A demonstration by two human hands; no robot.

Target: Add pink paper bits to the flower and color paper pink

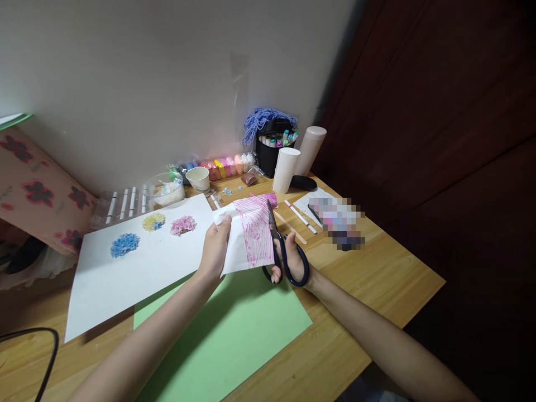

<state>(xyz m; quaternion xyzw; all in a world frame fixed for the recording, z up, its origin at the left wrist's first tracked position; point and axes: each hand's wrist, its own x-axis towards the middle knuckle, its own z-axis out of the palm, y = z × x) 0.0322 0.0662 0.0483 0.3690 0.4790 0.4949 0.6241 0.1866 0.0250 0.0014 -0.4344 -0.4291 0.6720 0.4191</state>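
My left hand (215, 245) pinches the left side of a white paper (235, 248), whose right part is coloured with pink strokes. Dark-handled scissors (285, 254) are in my right hand (295, 259), fingers through the loops. Their blades meet the coloured paper along its right edge, and a pink strip (271, 199) shows behind the blade tips. Underneath lies a green sheet (234, 335). To the left, a white sheet (125, 285) bears a blue flower-like clump (124, 245), a yellow one (153, 222) with some blue, and a pink one (183, 225).
Behind stand a paper cup (198, 178), a clear bowl (165, 191), packs of coloured clay (226, 167), a black marker case (268, 156) and a white cylinder (286, 170). On the right lie a marker (300, 216), a wooden stick (290, 227) and a blurred phone-like object (337, 223).
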